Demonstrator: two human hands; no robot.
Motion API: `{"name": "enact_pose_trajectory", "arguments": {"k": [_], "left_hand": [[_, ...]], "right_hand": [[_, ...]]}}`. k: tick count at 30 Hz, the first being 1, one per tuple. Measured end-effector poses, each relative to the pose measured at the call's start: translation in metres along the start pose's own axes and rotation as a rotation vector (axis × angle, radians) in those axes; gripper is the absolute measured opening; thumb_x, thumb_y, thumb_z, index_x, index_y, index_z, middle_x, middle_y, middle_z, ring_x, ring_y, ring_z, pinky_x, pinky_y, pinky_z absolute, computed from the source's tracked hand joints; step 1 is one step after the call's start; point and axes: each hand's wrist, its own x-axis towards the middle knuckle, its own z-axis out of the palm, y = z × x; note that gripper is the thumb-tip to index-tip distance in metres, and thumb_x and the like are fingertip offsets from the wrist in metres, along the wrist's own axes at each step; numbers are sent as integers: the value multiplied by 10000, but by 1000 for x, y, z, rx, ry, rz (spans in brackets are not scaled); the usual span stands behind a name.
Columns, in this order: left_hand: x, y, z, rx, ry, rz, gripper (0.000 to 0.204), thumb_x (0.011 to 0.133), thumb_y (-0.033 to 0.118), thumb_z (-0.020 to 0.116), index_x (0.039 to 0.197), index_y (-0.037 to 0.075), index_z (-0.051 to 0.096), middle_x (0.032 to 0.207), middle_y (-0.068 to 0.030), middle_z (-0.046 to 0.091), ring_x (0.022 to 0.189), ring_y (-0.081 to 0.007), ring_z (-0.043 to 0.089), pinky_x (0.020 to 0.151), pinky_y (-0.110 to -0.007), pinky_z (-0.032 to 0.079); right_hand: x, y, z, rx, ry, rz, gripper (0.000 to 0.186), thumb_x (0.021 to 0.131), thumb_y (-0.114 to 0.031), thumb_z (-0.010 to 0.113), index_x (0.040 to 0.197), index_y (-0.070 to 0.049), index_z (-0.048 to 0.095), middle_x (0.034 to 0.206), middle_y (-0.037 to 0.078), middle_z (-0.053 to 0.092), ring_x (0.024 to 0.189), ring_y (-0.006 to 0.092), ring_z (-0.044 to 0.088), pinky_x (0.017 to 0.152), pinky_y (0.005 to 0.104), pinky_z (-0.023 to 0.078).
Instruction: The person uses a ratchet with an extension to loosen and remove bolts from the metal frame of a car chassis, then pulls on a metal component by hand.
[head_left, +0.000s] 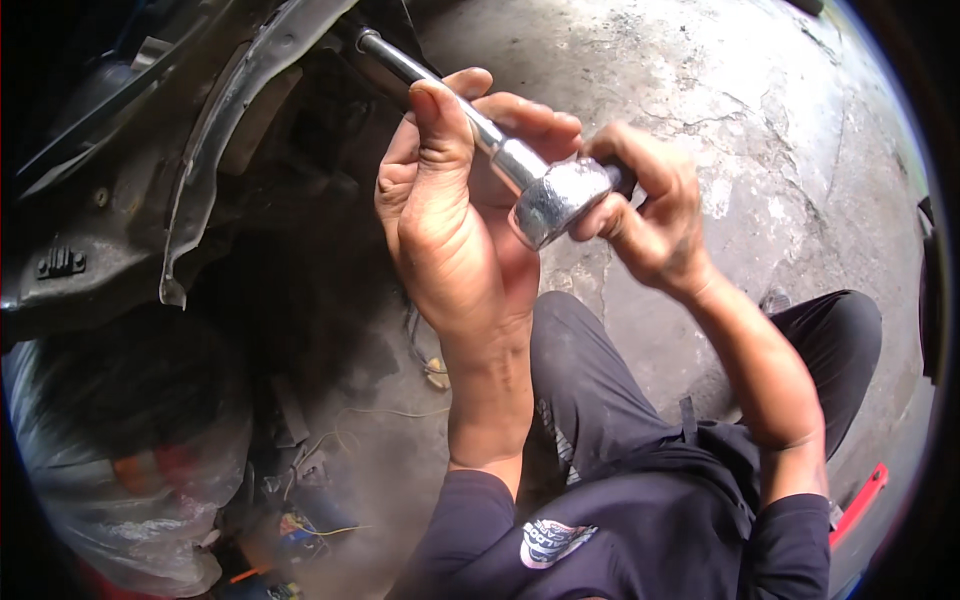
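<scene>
A shiny ratchet wrench is held up in front of me, joined to a long steel extension bar that slants to the upper left. The bar's far end lies by the dark opening under the vehicle's bodywork, and I cannot tell what it meets there. My left hand is loosely wrapped round the bar, thumb on the near side and fingers curling behind it. At the wrench's round head, my right hand grips the dark handle end between thumb and fingers. Most of that handle is hidden by the hand.
A bent metal body edge hangs at the upper left, close to the bar. Clear plastic sheeting and loose wires lie at the lower left. Cracked concrete floor spreads to the right, with a red bar-shaped object at the lower right.
</scene>
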Motion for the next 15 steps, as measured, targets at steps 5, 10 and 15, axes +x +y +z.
{"name": "enact_pose_trajectory", "arguments": {"k": [5,10,15], "left_hand": [[8,1,-4,-6,-66,-72,441,1032,382,543,1187,-31,533,877,-120,693,906,-320,690,854,-451,554],[14,-3,0,-55,-36,-66,431,1024,406,550,1148,-7,563,1010,-92,693,1005,-293,653,953,-455,510],[22,-5,-2,-41,-70,-47,396,1031,394,542,1193,38,605,1126,-82,677,1083,-212,635,981,-388,511]], "right_hand": [[6,-3,-13,45,-105,-11,527,779,-500,775,1004,-44,639,775,120,642,725,298,640,643,374,479],[28,-24,-38,-123,-186,-251,658,742,-358,829,1240,-11,576,996,122,678,809,294,654,726,376,521],[60,-30,-35,3,-296,-232,689,670,-24,799,1312,-34,551,1114,113,698,994,282,716,836,349,584]]}}
